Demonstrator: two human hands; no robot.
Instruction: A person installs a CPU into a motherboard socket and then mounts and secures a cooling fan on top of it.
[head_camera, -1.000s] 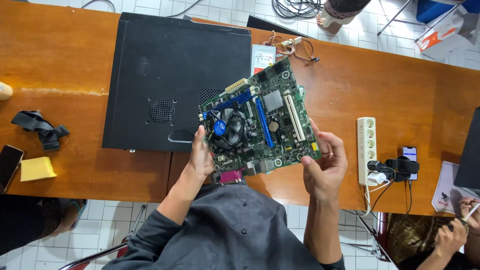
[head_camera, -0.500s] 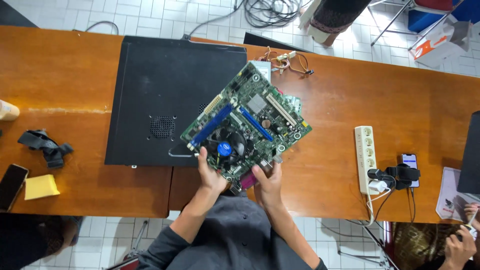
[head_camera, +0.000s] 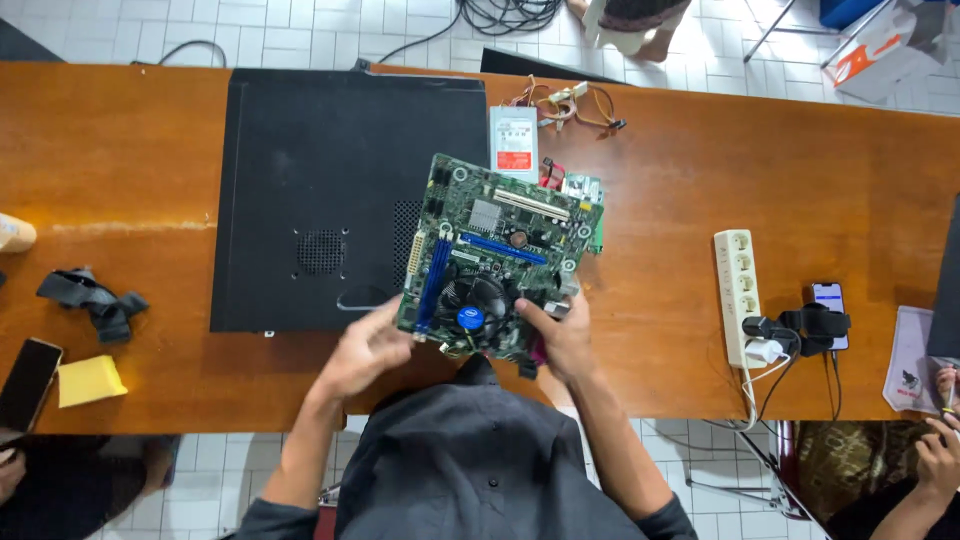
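Observation:
I hold a green computer motherboard (head_camera: 505, 240) with a round black cooling fan (head_camera: 470, 305) just above the wooden table (head_camera: 700, 160). My left hand (head_camera: 365, 350) grips the board's near left corner. On the near right edge, beside the fan, my right hand (head_camera: 562, 335) holds it. The board overlaps the right edge of a black computer case (head_camera: 320, 180) lying flat on the table.
A grey power supply (head_camera: 515, 140) with loose coloured wires (head_camera: 575, 105) lies behind the board. To the right are a white power strip (head_camera: 738, 295) with plugs and a phone (head_camera: 830, 305). At far left lie a black strap (head_camera: 95, 300), yellow pad (head_camera: 88, 380) and dark phone (head_camera: 28, 382). Another person's hand (head_camera: 935, 455) shows at lower right.
The board has turned from a tilted angle to nearly square and lower over the table. My hands have shifted from its sides to its near edge.

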